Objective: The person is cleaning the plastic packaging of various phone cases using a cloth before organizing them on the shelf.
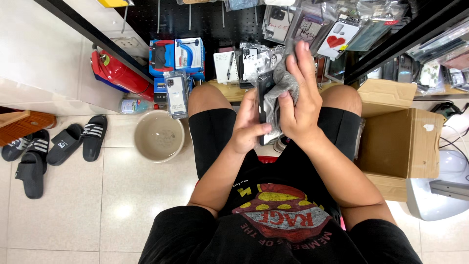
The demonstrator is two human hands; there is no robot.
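Left hand: the left hand [250, 128] is clamped on a dark phone case [264, 100], thumb across its near end; the case stands roughly upright above the lap
Right hand: the right hand [299, 100] is closed around a grey cloth [283, 83], pressing it against the right side of the case; fingers point far
Hands together: both hands meet at the case, touching, between the two knees
Seat: the person sits in black shorts and a black printed shirt; a sliver of red stool [267, 159] shows under the legs
Floor, left: a beige basin [159, 136] stands just beside the left knee; a packaged clear case [176, 94] leans at its far edge; black sandals [61, 145] lie well apart at far left; a red fire extinguisher [117, 72] lies by the wall
Floor, right: an open cardboard box [400, 142] sits touching the right thigh
Far side: hanging packets of phone cases [337, 36] crowd the black pegboard; blue and red boxes [177, 55] stand below it
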